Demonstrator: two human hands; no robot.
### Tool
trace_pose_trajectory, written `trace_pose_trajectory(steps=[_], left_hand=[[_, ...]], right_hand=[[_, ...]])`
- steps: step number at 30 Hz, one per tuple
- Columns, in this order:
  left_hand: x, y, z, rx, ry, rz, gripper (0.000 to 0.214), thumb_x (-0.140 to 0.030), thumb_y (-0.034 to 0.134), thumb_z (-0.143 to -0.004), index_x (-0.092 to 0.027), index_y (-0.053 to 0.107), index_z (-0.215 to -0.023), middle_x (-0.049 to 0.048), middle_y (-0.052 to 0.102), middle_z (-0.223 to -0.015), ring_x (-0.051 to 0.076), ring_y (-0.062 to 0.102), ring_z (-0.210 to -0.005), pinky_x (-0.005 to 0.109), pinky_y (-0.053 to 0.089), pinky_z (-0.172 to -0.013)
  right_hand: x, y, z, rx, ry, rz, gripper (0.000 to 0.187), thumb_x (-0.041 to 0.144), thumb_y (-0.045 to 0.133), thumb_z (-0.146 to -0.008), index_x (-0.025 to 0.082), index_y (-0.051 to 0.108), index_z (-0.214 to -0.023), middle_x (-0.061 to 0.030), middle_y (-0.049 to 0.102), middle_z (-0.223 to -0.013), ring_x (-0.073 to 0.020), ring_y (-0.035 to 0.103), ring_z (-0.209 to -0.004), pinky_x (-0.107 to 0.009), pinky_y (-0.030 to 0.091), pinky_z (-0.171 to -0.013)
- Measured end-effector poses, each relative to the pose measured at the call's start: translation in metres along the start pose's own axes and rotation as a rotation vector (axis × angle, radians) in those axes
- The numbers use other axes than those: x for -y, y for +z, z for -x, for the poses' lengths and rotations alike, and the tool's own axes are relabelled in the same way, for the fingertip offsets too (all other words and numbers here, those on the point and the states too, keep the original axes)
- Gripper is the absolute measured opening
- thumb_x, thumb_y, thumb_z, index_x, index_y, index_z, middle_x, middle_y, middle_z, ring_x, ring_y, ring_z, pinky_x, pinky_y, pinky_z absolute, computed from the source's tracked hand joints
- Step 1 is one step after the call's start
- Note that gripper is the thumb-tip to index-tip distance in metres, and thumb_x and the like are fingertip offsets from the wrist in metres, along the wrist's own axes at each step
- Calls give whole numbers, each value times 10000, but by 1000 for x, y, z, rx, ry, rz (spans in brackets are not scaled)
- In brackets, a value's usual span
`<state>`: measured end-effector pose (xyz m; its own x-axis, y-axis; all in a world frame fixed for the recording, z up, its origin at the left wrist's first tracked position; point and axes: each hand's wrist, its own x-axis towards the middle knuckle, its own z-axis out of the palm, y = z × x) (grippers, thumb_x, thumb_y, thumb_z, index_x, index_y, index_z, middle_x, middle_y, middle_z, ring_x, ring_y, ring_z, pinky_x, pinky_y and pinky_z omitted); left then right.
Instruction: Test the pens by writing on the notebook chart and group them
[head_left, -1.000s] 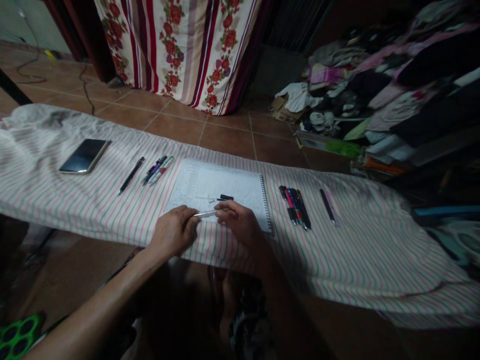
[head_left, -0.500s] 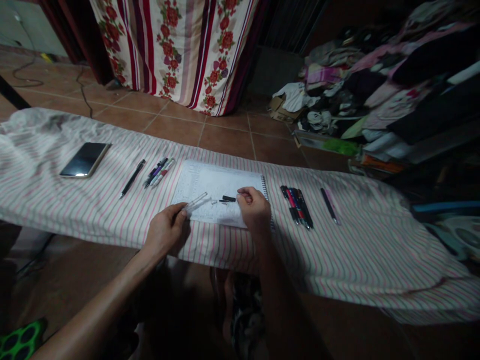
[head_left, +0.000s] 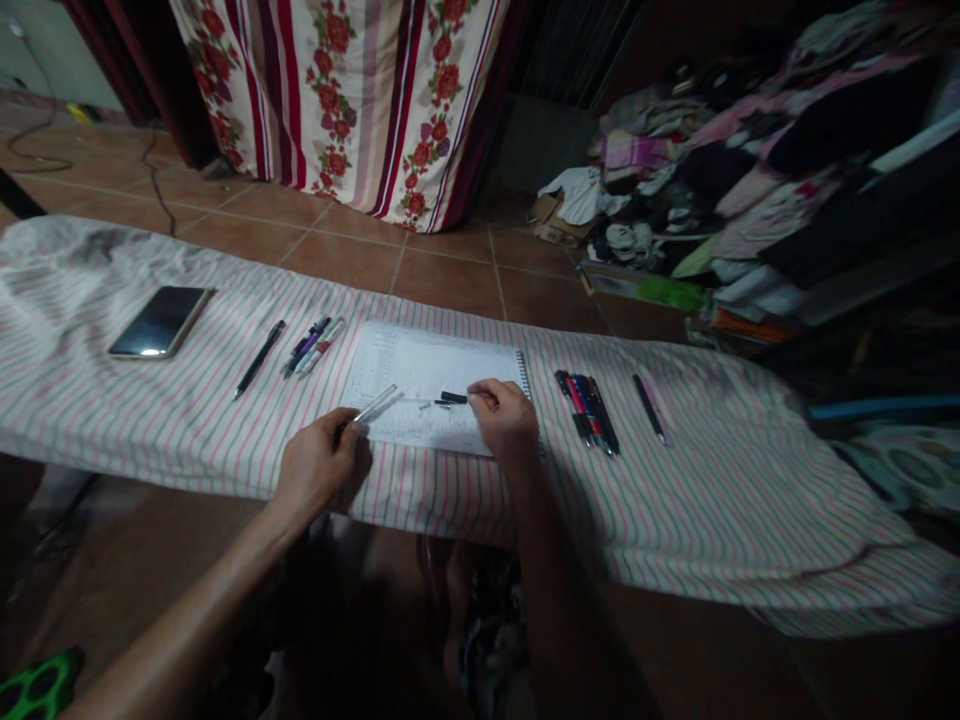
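Observation:
My left hand (head_left: 319, 468) is closed around a clear pen barrel (head_left: 377, 404) that points up and to the right over the near left corner of a spiral notebook (head_left: 427, 380). My right hand (head_left: 504, 418) rests on the notebook with its fingertips pinched beside a small black pen part (head_left: 453, 397). A thin refill or spring lies just left of that black part. The notebook lies on a board covered in pink-and-green striped cloth (head_left: 712, 500).
Left of the notebook lie a black pen (head_left: 259, 359), a small bunch of pens (head_left: 313, 344) and a phone (head_left: 160, 321). To its right are several coloured pens (head_left: 587, 412) and a dark pen (head_left: 649, 408). A flowered curtain and piled clothes stand beyond on a tiled floor.
One second ago both hands held the clear barrel together. My right hand has let go and moved up to the black part; my left hand keeps the barrel, now tilted.

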<state>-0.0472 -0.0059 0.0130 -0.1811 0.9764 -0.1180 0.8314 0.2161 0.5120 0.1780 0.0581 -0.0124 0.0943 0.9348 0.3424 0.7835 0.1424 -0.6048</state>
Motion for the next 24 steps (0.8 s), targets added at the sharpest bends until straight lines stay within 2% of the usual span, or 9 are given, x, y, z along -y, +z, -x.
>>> trace_pose_trajectory(steps=[5,11,19,24], left_hand=[[-4,0,1,7,3,-43,359,-345,383,-862,-208,622,-1092,77,714,-974,244,650,-926,315,465,-739],[-7,2,1,20,12,-55,369,-356,372,-863,-209,614,-1099,79,715,-970,248,650,-924,317,456,-727],[-10,5,3,-12,24,-106,348,-359,384,-860,-233,625,-1079,64,723,-936,232,662,-865,293,447,-669],[-8,5,2,8,17,-65,357,-357,389,-857,-216,620,-1089,77,718,-959,237,657,-895,301,455,-700]], right_hand=[[0,0,1,12,-17,0,146,158,544,-716,201,678,-751,-29,579,-744,-144,537,-637,-265,435,-671],[5,1,2,117,-78,-44,149,159,547,-725,203,681,-774,-26,578,-753,-139,555,-662,-258,450,-687],[18,17,6,167,-143,-37,181,237,548,-796,216,713,-866,-45,585,-823,-152,564,-730,-281,448,-748],[21,26,6,190,-146,25,192,226,554,-795,220,715,-899,-51,576,-843,-163,563,-764,-284,449,-741]])
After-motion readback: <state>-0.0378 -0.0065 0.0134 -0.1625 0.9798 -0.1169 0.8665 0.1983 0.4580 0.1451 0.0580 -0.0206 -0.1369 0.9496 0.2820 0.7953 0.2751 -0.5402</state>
